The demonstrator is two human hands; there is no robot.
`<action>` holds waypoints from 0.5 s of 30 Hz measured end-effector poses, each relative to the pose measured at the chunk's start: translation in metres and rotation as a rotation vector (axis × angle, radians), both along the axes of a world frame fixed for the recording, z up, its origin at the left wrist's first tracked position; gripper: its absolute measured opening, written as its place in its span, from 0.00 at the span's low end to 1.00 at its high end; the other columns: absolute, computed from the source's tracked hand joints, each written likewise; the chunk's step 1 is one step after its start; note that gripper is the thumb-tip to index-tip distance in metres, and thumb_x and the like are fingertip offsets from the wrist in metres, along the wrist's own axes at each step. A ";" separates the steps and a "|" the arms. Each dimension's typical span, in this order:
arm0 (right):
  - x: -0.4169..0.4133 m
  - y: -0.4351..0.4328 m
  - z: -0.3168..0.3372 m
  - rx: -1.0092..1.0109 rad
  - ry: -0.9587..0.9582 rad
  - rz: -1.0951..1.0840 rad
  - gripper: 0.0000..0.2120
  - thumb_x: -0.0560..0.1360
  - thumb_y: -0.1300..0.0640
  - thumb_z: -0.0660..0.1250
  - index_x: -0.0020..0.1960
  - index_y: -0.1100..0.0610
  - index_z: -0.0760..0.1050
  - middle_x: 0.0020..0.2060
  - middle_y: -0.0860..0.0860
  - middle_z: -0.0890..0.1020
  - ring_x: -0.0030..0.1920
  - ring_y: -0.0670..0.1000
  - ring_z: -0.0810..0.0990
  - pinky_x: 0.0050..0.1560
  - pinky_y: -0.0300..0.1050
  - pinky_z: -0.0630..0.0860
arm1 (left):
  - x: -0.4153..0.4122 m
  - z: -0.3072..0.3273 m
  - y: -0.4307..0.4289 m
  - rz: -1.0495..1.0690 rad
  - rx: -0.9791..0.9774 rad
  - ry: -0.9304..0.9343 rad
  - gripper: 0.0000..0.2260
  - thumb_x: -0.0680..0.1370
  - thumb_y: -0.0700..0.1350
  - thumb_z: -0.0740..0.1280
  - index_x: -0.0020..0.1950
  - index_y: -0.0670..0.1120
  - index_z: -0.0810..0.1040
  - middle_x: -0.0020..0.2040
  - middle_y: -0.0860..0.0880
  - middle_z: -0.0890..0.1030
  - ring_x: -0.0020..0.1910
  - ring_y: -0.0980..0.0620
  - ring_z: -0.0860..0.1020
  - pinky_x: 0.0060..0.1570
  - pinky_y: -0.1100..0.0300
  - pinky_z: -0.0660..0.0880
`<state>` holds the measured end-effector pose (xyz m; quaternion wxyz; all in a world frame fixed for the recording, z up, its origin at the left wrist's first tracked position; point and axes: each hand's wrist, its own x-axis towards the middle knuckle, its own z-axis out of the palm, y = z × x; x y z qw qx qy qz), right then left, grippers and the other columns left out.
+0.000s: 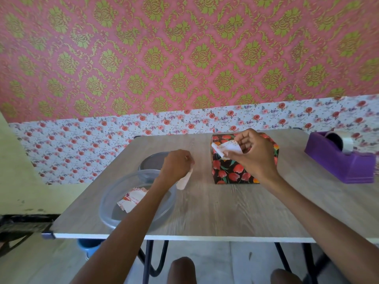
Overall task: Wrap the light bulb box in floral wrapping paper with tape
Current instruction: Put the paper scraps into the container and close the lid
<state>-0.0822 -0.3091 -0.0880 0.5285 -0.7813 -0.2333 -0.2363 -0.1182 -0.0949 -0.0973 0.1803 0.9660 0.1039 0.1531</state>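
Observation:
The box [233, 171], covered in black paper with red tulips, stands upright on the wooden table [225, 206]. My right hand [254, 152] hovers in front of its top and pinches a small white sticker label [229, 148] that curls at one edge. My left hand [176, 165] is to the left of the box, low over the table, and holds a pale strip of backing paper [183, 180] that hangs down from the fingers. A purple tape dispenser [340, 158] with a clear roll sits at the right edge.
A clear plastic bowl [114, 193] at front left holds several small floral labels [131, 198]. A grey lid [151, 160] lies behind it. The table's near edge runs across the bottom. My knees show under it. Floral wallpaper backs the table.

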 end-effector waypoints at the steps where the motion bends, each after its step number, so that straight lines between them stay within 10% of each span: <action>1: 0.000 0.000 0.001 -0.001 0.000 -0.003 0.20 0.62 0.56 0.82 0.48 0.56 0.76 0.40 0.46 0.80 0.39 0.42 0.77 0.36 0.30 0.73 | -0.001 0.004 -0.005 -0.043 -0.179 -0.036 0.09 0.81 0.38 0.60 0.50 0.46 0.80 0.48 0.51 0.80 0.44 0.51 0.79 0.46 0.63 0.74; 6: -0.001 -0.005 0.006 0.002 -0.013 -0.012 0.22 0.62 0.55 0.83 0.49 0.57 0.75 0.39 0.47 0.79 0.38 0.43 0.76 0.37 0.29 0.72 | -0.011 0.031 -0.044 -0.283 -1.039 -0.011 0.18 0.78 0.57 0.67 0.60 0.45 0.72 0.48 0.42 0.84 0.44 0.44 0.85 0.50 0.51 0.82; 15: 0.022 -0.022 0.023 0.001 0.083 -0.066 0.08 0.72 0.60 0.75 0.47 0.56 0.77 0.36 0.45 0.81 0.33 0.40 0.79 0.37 0.30 0.76 | 0.022 0.044 -0.070 -0.218 -0.925 -0.088 0.11 0.77 0.33 0.68 0.56 0.42 0.72 0.52 0.43 0.79 0.45 0.50 0.82 0.37 0.60 0.82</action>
